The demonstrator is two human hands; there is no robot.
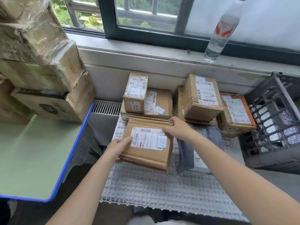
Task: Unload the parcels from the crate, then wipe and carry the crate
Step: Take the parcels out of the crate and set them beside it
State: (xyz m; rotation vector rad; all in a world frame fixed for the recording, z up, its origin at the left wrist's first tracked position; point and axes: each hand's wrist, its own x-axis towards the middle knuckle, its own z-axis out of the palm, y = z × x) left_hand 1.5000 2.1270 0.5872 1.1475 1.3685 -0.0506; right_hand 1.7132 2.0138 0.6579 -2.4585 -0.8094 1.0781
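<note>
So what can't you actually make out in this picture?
Head view only:
Crate: its far side is cut off by the right edge.
Held parcel: label print too small to read.
Grey bag: partly hidden by the right forearm.
Bottle: cap cut off by the top edge.

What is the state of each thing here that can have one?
Brown cardboard parcel with white label: sealed, held in both hands.
Left hand: grips its left edge.
Right hand: grips its far corner.
Black plastic crate: no parcel visible inside.
Clear plastic bottle: upright on sill.
</note>
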